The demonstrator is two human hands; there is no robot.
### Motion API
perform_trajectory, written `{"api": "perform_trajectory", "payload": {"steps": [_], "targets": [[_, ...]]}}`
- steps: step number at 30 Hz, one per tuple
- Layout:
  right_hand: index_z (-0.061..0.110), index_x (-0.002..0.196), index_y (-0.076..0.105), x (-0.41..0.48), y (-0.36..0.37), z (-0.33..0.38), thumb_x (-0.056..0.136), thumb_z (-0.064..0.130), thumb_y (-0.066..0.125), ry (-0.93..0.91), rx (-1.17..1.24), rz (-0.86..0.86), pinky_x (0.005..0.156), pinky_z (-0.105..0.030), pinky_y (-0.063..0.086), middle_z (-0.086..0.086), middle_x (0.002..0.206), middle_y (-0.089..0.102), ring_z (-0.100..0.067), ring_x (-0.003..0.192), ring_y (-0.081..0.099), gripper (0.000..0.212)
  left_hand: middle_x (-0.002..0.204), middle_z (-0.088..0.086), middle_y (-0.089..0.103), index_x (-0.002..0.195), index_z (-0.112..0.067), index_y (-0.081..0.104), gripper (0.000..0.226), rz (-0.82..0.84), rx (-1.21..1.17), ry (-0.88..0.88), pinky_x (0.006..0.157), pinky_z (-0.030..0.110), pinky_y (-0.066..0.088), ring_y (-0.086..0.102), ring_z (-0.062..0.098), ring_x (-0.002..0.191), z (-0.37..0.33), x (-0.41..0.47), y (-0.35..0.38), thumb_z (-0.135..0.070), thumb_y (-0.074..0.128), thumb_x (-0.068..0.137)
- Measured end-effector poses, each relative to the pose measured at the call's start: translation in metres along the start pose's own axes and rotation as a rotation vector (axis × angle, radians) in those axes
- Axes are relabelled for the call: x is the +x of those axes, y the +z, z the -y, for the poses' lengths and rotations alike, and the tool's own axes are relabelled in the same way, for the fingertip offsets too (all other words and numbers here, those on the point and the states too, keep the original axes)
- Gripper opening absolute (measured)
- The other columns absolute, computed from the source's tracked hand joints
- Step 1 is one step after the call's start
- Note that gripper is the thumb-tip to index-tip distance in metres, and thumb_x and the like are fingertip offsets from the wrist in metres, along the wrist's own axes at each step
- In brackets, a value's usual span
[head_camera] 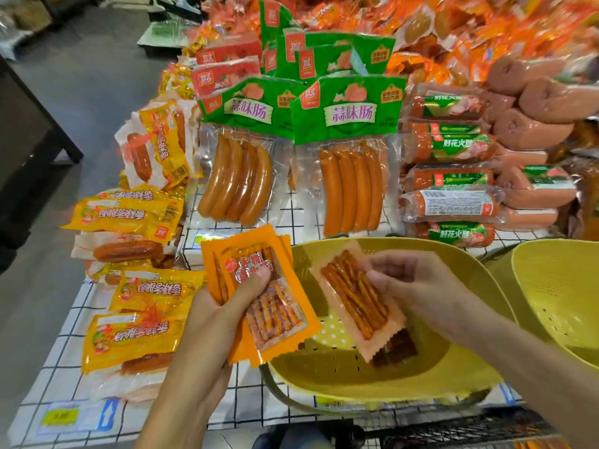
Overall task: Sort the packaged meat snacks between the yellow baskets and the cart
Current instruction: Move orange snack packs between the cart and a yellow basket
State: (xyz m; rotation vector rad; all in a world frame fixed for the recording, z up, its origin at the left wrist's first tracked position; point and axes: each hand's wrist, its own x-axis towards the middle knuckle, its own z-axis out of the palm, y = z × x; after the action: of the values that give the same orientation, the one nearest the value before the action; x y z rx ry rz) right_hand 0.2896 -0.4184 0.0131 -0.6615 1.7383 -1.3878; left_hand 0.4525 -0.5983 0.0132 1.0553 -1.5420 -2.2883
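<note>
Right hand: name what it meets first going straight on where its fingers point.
Probably the orange packets held in the left hand, beyond the pale packet the right hand pinches; depth is unclear.

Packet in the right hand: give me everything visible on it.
The packet is a flat, rectangular pouch of pale peach plastic. Its clear face shows reddish-brown meat strips lying lengthwise, and its lower edge is serrated. It is tilted diagonally over the near yellow basket. The right hand pinches its right edge. Its lower end overlaps a darker packet in the basket; whether they touch is unclear.
</note>
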Motion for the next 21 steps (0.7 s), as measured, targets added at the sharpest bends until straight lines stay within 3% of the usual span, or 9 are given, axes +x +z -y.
{"api": "perform_trajectory", "payload": {"steps": [4,6,8,10,12,14,16,18,21], "targets": [[0.025,0.084,0.073,-0.017,0.025,0.033,0.076,0.015,0.071,-0.531,-0.122,-0.38,0.073,-0.014,0.052,0.008,0.088,0.074,-0.006,0.083,0.069,0.014,0.084,0.01,0.076,0.082,-0.019,0.077,0.021,0.063,-0.097,0.017,0.053,0.026,0.057,0.074,0.022,0.073,-0.005,-0.018,0.008,-0.029,0.069,0.066],[0.018,0.088,0.071,-0.021,0.044,0.043,0.078,0.004,0.071,-0.803,-0.322,-0.437,0.082,-0.016,0.051,0.01,0.091,0.073,-0.005,0.09,0.069,0.017,0.087,0.009,0.076,0.081,-0.026,0.078,0.026,0.112,-0.047,-0.015,0.054,0.027,0.057,0.074,0.022,0.076,-0.001,-0.02,0.009,-0.039,0.069,0.06],[0.004,0.081,0.072,-0.025,0.059,0.039,0.078,-0.004,0.07,-0.956,-0.444,-0.295,0.096,-0.028,0.048,0.0,0.095,0.072,-0.011,0.099,0.067,0.009,0.072,0.006,0.075,0.074,-0.027,0.079,0.031,0.084,-0.019,-0.095,0.046,0.023,0.053,0.073,0.018,0.063,-0.004,-0.017,0.018,-0.05,0.059,0.066],[-0.001,0.071,0.071,-0.027,0.066,0.028,0.074,-0.012,0.068,-0.932,-0.438,-0.182,0.103,-0.039,0.044,-0.006,0.092,0.073,-0.016,0.102,0.067,0.011,0.06,0.009,0.071,0.085,-0.011,0.075,0.064,0.135,-0.152,-0.152,0.037,0.022,0.049,0.068,0.018,0.049,-0.008,-0.012,0.02,-0.059,0.031,0.086],[-0.002,0.069,0.07,-0.028,0.066,0.019,0.072,-0.017,0.065,-0.866,-0.383,-0.168,0.102,-0.041,0.045,-0.007,0.09,0.073,-0.016,0.102,0.068,0.016,0.058,0.013,0.07,0.08,-0.002,0.069,0.075,0.186,-0.271,-0.139,0.034,0.024,0.049,0.067,0.021,0.046,-0.008,-0.012,0.021,-0.056,0.018,0.091],[0.0,0.07,0.07,-0.03,0.065,0.014,0.074,-0.017,0.061,-0.856,-0.347,-0.169,0.1,-0.04,0.047,-0.007,0.092,0.074,-0.017,0.103,0.067,0.019,0.055,0.008,0.07,0.077,-0.006,0.067,0.052,0.173,-0.206,-0.125,0.038,0.021,0.049,0.068,0.014,0.048,-0.009,-0.016,0.02,-0.045,0.037,0.092],[0.002,0.069,0.069,-0.034,0.067,0.007,0.073,-0.014,0.055,-0.841,-0.279,-0.222,0.097,-0.036,0.048,-0.006,0.095,0.074,-0.02,0.107,0.065,0.022,0.066,0.007,0.074,0.071,-0.011,0.073,0.019,0.132,-0.118,-0.105,0.045,0.022,0.053,0.072,0.013,0.06,-0.003,-0.023,0.015,-0.028,0.067,0.073],[0.007,0.077,0.069,-0.035,0.071,-0.004,0.074,-0.011,0.052,-0.71,-0.125,-0.408,0.091,-0.026,0.05,-0.002,0.102,0.072,-0.02,0.112,0.061,0.025,0.084,0.012,0.075,0.075,-0.021,0.077,0.024,0.182,-0.132,-0.107,0.054,0.034,0.058,0.073,0.024,0.074,-0.001,-0.03,0.014,-0.025,0.076,0.051],[0.02,0.095,0.069,-0.033,0.07,-0.022,0.089,-0.002,0.049,-0.313,0.229,-0.703,0.08,-0.017,0.051,0.006,0.107,0.069,-0.015,0.111,0.06,0.03,0.09,0.014,0.075,0.076,-0.023,0.077,0.024,0.176,-0.105,-0.093,0.058,0.038,0.06,0.073,0.027,0.078,0.008,-0.022,0.02,-0.023,0.076,0.052]]}}
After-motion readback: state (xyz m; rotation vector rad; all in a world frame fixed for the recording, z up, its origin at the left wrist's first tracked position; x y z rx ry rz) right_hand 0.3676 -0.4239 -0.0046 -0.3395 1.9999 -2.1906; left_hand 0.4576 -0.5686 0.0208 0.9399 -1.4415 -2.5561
